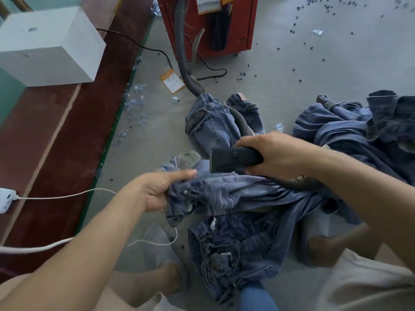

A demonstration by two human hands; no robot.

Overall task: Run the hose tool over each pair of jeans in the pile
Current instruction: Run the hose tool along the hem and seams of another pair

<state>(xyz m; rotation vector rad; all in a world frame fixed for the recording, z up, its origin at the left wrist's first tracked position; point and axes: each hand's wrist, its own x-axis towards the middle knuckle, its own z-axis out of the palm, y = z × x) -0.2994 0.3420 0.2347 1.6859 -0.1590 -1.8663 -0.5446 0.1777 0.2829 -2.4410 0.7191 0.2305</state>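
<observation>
At frame centre my left hand (157, 189) pinches a faded, wrinkled pair of jeans (224, 194), thumb along the bunched waistband. Just above, my right hand (278, 153) has its fingers clamped round the black hose tool (233, 159), nozzle over the denim. Farther right lies the pile (359, 131).

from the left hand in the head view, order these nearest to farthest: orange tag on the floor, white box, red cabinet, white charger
1. orange tag, on the floor up ahead of the left hand
2. white charger, far left on the dark red strip; close to the tag's distance, hard to call
3. white box, upper left
4. red cabinet, top centre
</observation>
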